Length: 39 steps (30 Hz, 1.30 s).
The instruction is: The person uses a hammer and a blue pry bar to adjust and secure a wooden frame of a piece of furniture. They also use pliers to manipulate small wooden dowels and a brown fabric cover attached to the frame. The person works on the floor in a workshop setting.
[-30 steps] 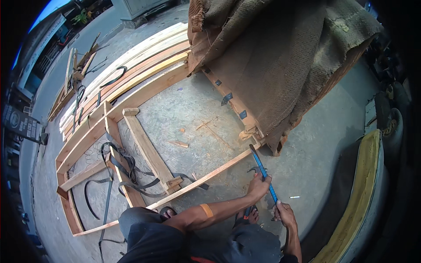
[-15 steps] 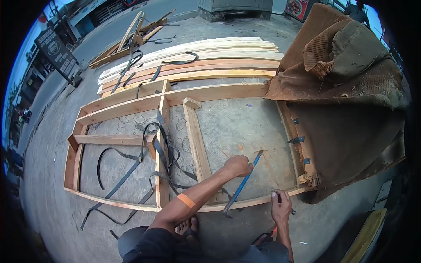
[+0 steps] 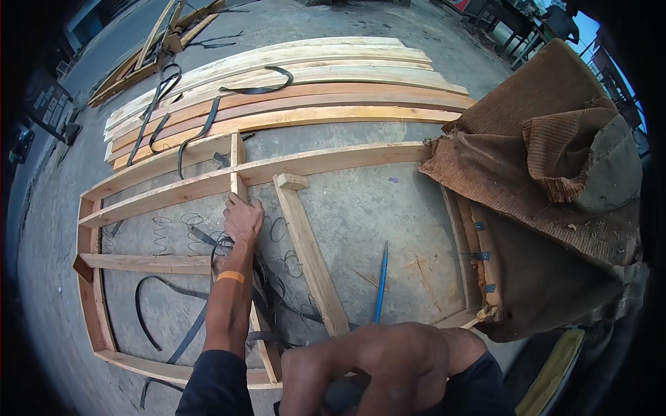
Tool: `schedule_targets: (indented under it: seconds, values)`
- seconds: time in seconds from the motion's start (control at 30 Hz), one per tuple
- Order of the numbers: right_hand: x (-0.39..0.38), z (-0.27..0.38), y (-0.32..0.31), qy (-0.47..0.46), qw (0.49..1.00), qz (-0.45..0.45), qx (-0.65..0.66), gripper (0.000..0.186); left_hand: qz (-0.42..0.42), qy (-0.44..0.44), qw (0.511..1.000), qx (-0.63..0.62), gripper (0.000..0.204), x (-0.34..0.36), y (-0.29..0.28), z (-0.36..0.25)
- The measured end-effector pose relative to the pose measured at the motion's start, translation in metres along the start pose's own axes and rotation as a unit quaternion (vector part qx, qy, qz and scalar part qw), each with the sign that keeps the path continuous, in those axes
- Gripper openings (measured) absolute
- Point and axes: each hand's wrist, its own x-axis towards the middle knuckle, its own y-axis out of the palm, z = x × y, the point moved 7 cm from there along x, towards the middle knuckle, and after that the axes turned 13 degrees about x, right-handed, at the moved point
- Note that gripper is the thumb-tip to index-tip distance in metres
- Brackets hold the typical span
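My left hand (image 3: 243, 216) is closed over the middle crosspiece (image 3: 239, 186) of a pale wooden frame, just below its joint with the long rail. Black webbing straps (image 3: 262, 281) and thin wire coil springs (image 3: 290, 262) lie tangled near that forearm. Very close at the bottom, my right hand (image 3: 378, 364) looms large and dark with bent fingers; whether it holds anything does not show clearly. Beyond it a blue pry bar (image 3: 381, 281) lies within the frame's right bay, its lower end hidden behind the hand. A loose-looking slanted wooden piece (image 3: 309, 253) stands between both hands.
Brown corduroy cover (image 3: 506, 152) is folded over the frame's right end, with dark cloth (image 3: 548, 270) hanging from it. Behind the frame, several planks (image 3: 291, 93) lie side by side with straps across them. More scrap timber (image 3: 142, 59) is heaped at far left.
My left hand has left the blue pry bar and moved left and away to the crosspiece. My right hand has come up close, from the front rail. The view has shifted and leaned nearer.
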Motion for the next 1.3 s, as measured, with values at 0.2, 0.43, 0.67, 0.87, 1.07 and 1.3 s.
schedule_targets:
  seconds: [0.2, 0.43, 0.67, 0.87, 1.07, 1.3]
  values:
    - [0.068, -0.006, -0.054, -0.014, 0.995, 0.074, -0.066, 0.019, 0.02, -0.002, 1.0, -0.016, 0.061, -0.001, -0.014, -0.008]
    - [0.013, 0.059, -0.3, 0.261, 0.718, -0.316, -0.563, 0.053, 0.033, -0.01, 0.999, 0.006, 0.07, 0.007, -0.01, -0.003]
    - [-0.155, 0.31, -0.381, -0.246, 0.594, -0.719, -0.262, 0.049, 0.042, -0.011, 0.999, 0.031, 0.079, 0.011, -0.006, -0.006]
    - [-0.014, 0.425, -0.251, -0.191, 0.49, -0.685, -0.504, 0.031, 0.056, -0.031, 0.997, 0.043, 0.081, 0.016, -0.009, 0.0]
    - [-0.088, 0.48, -0.208, -0.041, 0.347, -0.649, -0.675, 0.044, 0.043, -0.005, 0.998, 0.056, 0.078, 0.008, 0.005, -0.008]
    - [-0.147, 0.343, -0.29, 0.27, 0.093, -0.473, -0.834, 0.043, 0.045, -0.015, 0.997, 0.061, 0.072, 0.006, -0.001, -0.009]
